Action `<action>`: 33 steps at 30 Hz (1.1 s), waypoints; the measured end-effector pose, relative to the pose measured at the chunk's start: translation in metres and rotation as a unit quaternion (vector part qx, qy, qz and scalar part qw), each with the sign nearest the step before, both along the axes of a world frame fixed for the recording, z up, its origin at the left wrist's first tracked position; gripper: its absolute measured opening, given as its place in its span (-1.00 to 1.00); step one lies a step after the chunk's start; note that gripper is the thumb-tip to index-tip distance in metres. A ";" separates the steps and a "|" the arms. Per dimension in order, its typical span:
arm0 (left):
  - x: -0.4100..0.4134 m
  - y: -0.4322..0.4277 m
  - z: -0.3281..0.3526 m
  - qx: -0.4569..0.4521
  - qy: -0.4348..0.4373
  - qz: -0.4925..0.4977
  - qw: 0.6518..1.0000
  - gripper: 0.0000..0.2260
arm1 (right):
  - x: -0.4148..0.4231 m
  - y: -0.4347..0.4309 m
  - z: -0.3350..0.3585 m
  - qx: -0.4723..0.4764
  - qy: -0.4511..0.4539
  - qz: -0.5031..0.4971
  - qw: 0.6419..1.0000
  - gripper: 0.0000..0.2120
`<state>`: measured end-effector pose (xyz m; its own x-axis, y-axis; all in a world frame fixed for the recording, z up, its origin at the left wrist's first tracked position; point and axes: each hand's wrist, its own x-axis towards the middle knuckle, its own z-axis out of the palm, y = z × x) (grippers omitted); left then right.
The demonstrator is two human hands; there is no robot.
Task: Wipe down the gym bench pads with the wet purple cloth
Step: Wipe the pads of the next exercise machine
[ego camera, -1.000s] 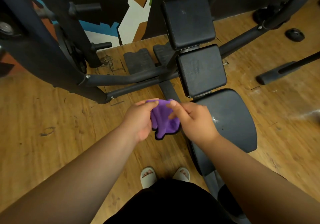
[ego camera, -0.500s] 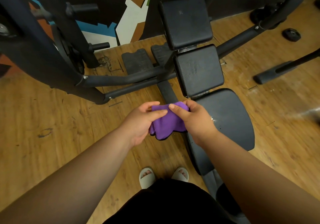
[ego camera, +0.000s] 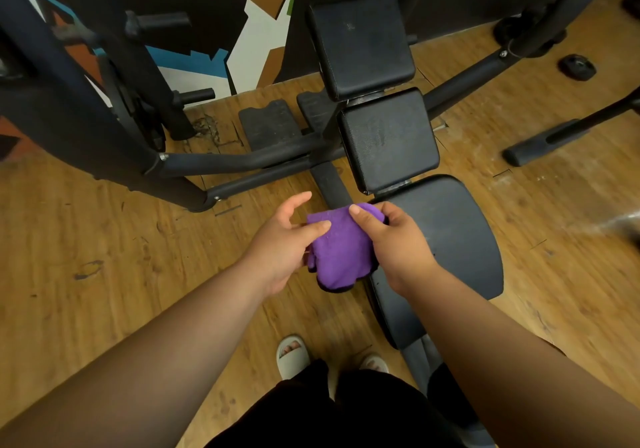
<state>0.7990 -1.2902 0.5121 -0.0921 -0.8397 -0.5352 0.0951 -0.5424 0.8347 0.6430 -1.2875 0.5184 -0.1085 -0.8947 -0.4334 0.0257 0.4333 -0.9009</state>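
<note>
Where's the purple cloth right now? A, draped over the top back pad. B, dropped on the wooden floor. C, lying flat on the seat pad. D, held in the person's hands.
D: the right hand grips the purple cloth, and the thumb of the left hand rests on it.

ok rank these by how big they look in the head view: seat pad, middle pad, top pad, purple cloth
1. seat pad
2. middle pad and top pad: look alike, not ranked
3. purple cloth
</note>
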 end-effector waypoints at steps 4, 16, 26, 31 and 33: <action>-0.010 0.001 0.003 -0.064 -0.112 0.028 0.991 -0.81 | -0.015 0.002 -0.002 -0.022 -0.077 0.041 0.996 -0.70; -0.072 0.025 0.009 -0.041 -0.149 -0.196 0.968 -0.49 | -0.108 0.027 -0.002 0.022 0.136 0.225 0.965 -0.57; -0.145 0.069 0.008 -0.097 -0.182 -0.152 0.966 -0.88 | -0.183 0.070 -0.002 -0.060 0.101 0.129 0.985 -0.91; -0.181 0.094 0.009 -0.063 -0.066 -0.074 0.993 -0.92 | -0.205 0.087 -0.004 -0.139 0.256 0.156 0.944 -0.59; -0.188 0.098 0.009 -0.066 -0.063 -0.093 0.992 -0.94 | -0.211 0.091 -0.003 -0.176 0.272 0.226 0.918 -0.40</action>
<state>0.6112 -1.1924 0.5213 -0.1911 -0.8784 -0.4381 -0.1047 -0.4256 0.8989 0.4315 -1.1962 0.5155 0.1949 -0.9757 -0.0997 -0.5807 -0.0329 -0.8135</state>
